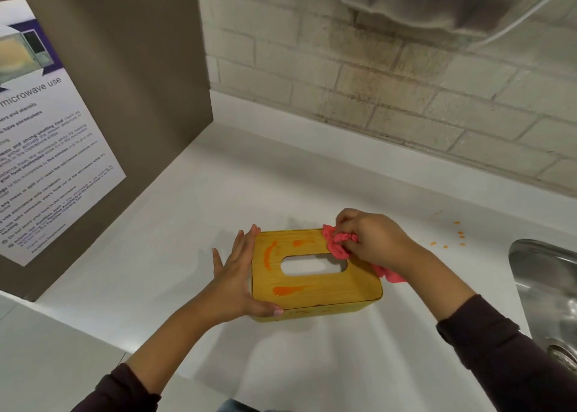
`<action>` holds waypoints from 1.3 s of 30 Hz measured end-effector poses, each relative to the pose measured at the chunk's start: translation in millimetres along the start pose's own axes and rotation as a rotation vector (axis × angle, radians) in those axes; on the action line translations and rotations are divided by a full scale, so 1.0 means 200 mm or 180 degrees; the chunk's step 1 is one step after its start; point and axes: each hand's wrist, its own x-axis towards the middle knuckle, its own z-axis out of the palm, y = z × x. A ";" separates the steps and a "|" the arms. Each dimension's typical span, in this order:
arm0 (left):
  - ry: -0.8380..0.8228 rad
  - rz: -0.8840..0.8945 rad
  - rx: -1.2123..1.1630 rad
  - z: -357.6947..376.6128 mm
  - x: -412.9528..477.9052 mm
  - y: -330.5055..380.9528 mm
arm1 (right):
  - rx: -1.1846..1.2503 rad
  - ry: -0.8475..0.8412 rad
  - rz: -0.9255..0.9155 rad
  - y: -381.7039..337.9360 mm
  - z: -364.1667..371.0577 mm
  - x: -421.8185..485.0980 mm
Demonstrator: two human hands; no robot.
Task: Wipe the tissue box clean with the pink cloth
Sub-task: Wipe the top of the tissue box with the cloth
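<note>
The tissue box (pixel 315 274) sits on the white desk (pixel 162 255), left of the sink (pixel 549 286). The left hand (pixel 237 274) lies flat and unclenched against its left side. The right hand (pixel 371 239) grips the bunched pink cloth (pixel 338 244) on the lid's far right corner. Orange smears (pixel 269 254) mark the lid.

Materials and finishes, worktop station.

Tissue box (pixel 315 289): lid of smooth, wood-grained material with a slight sheen, marked with glossy orange smears (pixel 288 290). Pink cloth (pixel 338 245): soft, crumpled fabric, matt. Countertop (pixel 175 255): white, smooth, low sheen. Sink (pixel 549 283): brushed metal, reflective. Back wall (pixel 390 77): rough, matt painted brick, stained. Side panel (pixel 140 68): flat matt brown, bearing a smooth paper notice (pixel 46 136). Sleeves (pixel 505 352): dark matt cloth.
</note>
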 end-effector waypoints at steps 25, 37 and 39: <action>0.0121 0.0031 -0.0045 0.01 0.00 -0.01 | 0.0584 0.0686 -0.0310 -0.12 0.20 0.02; 0.0103 0.0006 -0.0045 0.02 0.01 -0.03 | 0.1110 0.0764 -0.0245 -0.27 0.23 0.16; 0.0100 0.0009 -0.0011 0.02 0.01 -0.03 | 0.0835 0.0608 -0.0465 -0.28 0.25 0.15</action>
